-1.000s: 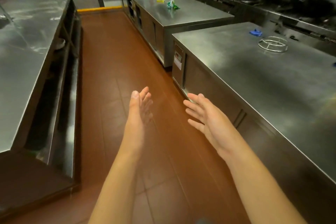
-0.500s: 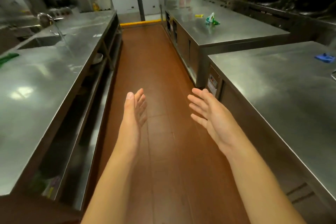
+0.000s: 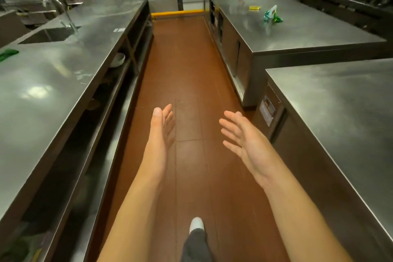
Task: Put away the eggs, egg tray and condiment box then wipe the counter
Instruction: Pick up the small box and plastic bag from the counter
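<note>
Both hands are held out over the brown tiled aisle, empty, palms turned toward each other. My left hand [image 3: 160, 132] has straight fingers, edge-on to the camera. My right hand [image 3: 244, 136] has its fingers spread. A steel counter [image 3: 348, 112] runs along the right and another steel counter [image 3: 42, 83] along the left. A green cloth [image 3: 8, 54] lies at the left counter's far left edge. No eggs, egg tray or condiment box are in view.
A sink [image 3: 50, 35] with a tap [image 3: 60, 9] is set in the left counter. Open shelves below hold a white bowl [image 3: 118, 59]. A second right-hand counter [image 3: 297, 25] carries a green-white packet [image 3: 271, 16] and a yellow item [image 3: 254, 8]. My shoe [image 3: 196, 223] is on the floor.
The view has swung left and down the aisle; the blue cloth and wire ring on the right counter have left the frame. Both hands stay open and empty.
</note>
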{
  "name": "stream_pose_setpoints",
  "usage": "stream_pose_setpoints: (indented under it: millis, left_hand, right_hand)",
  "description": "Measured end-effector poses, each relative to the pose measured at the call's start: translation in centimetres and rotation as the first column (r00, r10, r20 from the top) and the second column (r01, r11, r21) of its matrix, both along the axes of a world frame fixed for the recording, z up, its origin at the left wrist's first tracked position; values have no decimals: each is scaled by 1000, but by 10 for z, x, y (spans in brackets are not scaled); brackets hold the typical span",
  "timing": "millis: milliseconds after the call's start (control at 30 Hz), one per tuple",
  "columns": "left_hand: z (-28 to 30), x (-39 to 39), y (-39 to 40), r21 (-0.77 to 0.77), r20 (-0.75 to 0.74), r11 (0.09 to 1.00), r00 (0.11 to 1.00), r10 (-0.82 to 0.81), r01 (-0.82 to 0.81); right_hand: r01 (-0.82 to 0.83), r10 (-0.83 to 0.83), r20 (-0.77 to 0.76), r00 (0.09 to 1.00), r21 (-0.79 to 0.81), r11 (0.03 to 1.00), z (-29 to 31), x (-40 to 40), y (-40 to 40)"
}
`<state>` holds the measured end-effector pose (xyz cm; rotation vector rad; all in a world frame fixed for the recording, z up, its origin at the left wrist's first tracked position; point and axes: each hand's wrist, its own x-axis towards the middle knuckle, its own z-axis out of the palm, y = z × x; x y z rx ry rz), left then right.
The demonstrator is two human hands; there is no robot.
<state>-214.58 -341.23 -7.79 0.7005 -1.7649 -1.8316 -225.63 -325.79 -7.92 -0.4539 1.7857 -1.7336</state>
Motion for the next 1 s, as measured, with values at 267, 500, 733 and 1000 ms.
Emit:
stream_pose_setpoints:
  millis: [267,500,733,1000]
  left_hand:
    - [13,-160,-99,-6,-57,990,989,-140,140]
    - [23,-263,-140,-19,-69,960,958,-278,278]
    - [4,-378,-176,6,-22,956,956,-294,294]
    - [34,-518,-249,-49,-72,995,993,-95,91]
  right_hand:
    - [113,-111,-72,991,34,993,31,-128,-92]
    - [225,-225,-107,968,-18,974,32,-210,-134]
    - [272,-272,-82,959,-20,962,13,-335,-177]
    - [190,-200,-32,979,-196,962,47,-494,-236]
